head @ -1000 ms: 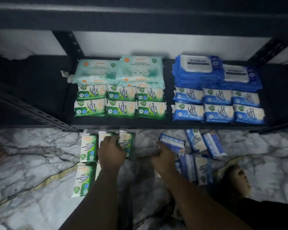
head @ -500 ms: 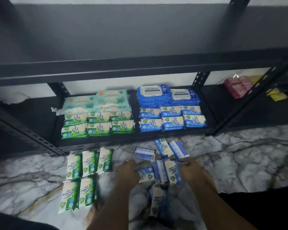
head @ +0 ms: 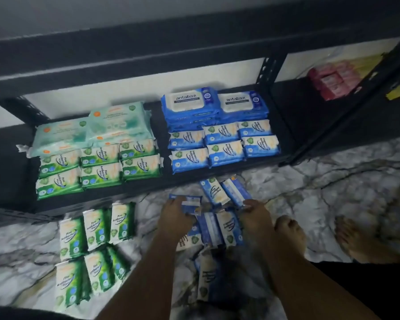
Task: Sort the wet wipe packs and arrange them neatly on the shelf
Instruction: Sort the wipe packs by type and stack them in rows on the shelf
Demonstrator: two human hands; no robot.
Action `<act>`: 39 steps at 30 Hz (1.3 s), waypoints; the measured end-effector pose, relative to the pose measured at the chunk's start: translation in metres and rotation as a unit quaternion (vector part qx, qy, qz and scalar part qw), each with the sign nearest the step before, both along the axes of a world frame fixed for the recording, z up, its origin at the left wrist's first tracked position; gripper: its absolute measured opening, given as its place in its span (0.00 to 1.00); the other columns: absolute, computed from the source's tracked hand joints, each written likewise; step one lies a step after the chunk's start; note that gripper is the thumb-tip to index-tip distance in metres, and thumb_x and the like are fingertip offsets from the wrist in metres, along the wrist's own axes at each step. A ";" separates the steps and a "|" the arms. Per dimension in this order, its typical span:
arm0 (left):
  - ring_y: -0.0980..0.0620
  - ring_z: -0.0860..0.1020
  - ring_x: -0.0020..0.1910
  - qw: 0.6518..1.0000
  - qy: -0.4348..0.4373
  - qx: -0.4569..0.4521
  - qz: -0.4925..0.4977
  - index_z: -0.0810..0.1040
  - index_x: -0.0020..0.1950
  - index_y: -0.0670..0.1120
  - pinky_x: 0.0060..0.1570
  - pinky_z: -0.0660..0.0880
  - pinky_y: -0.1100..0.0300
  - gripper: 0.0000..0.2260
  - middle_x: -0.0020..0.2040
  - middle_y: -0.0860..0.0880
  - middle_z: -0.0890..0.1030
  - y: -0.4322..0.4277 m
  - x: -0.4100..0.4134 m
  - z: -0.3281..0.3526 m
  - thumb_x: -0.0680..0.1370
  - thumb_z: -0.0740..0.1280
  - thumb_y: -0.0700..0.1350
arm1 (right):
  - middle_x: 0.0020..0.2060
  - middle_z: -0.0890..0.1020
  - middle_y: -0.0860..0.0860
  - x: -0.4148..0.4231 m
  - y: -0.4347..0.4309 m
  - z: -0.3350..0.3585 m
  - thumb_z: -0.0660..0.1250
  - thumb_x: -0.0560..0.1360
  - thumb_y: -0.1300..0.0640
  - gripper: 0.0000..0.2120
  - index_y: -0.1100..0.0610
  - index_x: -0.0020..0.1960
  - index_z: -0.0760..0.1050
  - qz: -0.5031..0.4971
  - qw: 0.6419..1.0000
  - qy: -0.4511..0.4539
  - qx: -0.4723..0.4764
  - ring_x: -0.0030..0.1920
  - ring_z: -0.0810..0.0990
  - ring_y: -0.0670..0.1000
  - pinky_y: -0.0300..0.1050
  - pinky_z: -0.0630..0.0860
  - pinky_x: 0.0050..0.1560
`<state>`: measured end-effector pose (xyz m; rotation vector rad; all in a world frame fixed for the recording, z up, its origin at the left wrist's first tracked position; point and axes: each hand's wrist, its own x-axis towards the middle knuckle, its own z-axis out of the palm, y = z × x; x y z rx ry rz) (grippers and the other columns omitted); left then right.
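Observation:
On the black shelf, green wipe packs lie in rows at the left, with pale green large packs behind them. Blue wipe packs lie at the right in front of large blue packs. Several small green packs sit on the marble floor. A loose pile of small blue packs lies between my hands. My left hand grips one small blue pack. My right hand pinches the near end of another blue pack.
Two bare feet stand on the marble floor right of the pile. A black upright post divides the shelf. Red packs and a yellow item sit in the right bay. An upper shelf beam overhangs.
The view has swung and closed in on the floor. My left hand left the green packs and moved right onto the blue pile. My right hand shifted to the pile's right side.

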<state>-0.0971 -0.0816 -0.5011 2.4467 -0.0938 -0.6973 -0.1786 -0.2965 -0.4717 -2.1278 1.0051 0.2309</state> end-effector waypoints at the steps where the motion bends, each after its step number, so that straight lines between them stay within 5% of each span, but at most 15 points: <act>1: 0.44 0.78 0.58 1.000 0.005 0.004 -0.004 0.78 0.64 0.50 0.54 0.78 0.52 0.28 0.59 0.47 0.79 0.001 0.004 -0.004 0.64 0.76 0.51 | 0.51 0.81 0.56 0.005 -0.001 -0.008 0.65 0.80 0.60 0.08 0.61 0.56 0.80 -0.002 1.000 0.004 0.004 0.54 0.81 0.56 0.47 0.75 0.51; 7: 0.40 0.67 0.73 0.996 -0.029 0.063 -0.062 0.71 0.75 0.45 0.69 0.69 0.47 0.43 0.73 0.42 0.71 0.000 0.024 -0.032 0.61 0.58 0.58 | 0.49 0.82 0.64 0.055 0.007 -0.061 0.60 0.76 0.57 0.15 0.64 0.55 0.79 0.120 0.992 0.028 -0.034 0.50 0.81 0.65 0.51 0.75 0.49; 12: 0.44 0.56 0.80 0.965 -0.074 0.139 -0.209 0.57 0.82 0.51 0.75 0.60 0.46 0.41 0.80 0.47 0.60 -0.005 0.029 -0.065 0.73 0.72 0.55 | 0.63 0.74 0.57 0.075 0.024 -0.078 0.63 0.79 0.45 0.28 0.52 0.76 0.64 0.185 0.975 0.084 -0.088 0.62 0.74 0.62 0.57 0.76 0.56; 18: 0.45 0.67 0.71 0.954 -0.120 0.168 -0.219 0.69 0.75 0.53 0.68 0.66 0.44 0.35 0.71 0.49 0.70 -0.010 0.014 -0.083 0.69 0.76 0.50 | 0.69 0.71 0.56 0.069 0.038 -0.084 0.63 0.77 0.41 0.29 0.55 0.73 0.65 0.186 0.965 0.139 -0.121 0.65 0.72 0.60 0.59 0.71 0.62; 25: 0.47 0.65 0.72 0.964 -0.064 0.162 -0.199 0.63 0.77 0.58 0.70 0.63 0.48 0.33 0.73 0.53 0.66 -0.009 -0.011 -0.066 0.74 0.71 0.55 | 0.69 0.71 0.55 0.025 0.033 -0.085 0.70 0.74 0.43 0.34 0.54 0.74 0.64 0.179 0.965 0.155 -0.114 0.67 0.73 0.58 0.55 0.73 0.64; 31: 0.47 0.72 0.69 0.997 0.022 0.002 -0.071 0.63 0.78 0.52 0.64 0.71 0.53 0.31 0.72 0.51 0.71 -0.005 -0.014 -0.034 0.77 0.66 0.55 | 0.63 0.71 0.59 0.005 0.025 -0.047 0.75 0.62 0.40 0.39 0.61 0.66 0.76 0.036 0.999 0.040 0.008 0.60 0.76 0.61 0.51 0.75 0.61; 35: 0.56 0.77 0.41 0.990 0.086 -0.111 0.023 0.64 0.64 0.52 0.38 0.73 0.66 0.16 0.50 0.49 0.78 -0.011 -0.019 0.007 0.81 0.68 0.46 | 0.49 0.78 0.53 -0.012 0.024 -0.004 0.83 0.59 0.51 0.25 0.56 0.52 0.79 -0.033 0.996 -0.039 0.075 0.49 0.79 0.54 0.44 0.75 0.47; 39: 0.53 0.77 0.45 0.961 0.138 -0.212 0.114 0.68 0.65 0.47 0.41 0.76 0.59 0.11 0.58 0.44 0.79 -0.016 -0.025 0.046 0.84 0.64 0.43 | 0.46 0.81 0.53 -0.027 0.025 0.022 0.78 0.66 0.64 0.18 0.53 0.50 0.74 -0.148 0.979 -0.103 0.093 0.47 0.81 0.56 0.51 0.80 0.45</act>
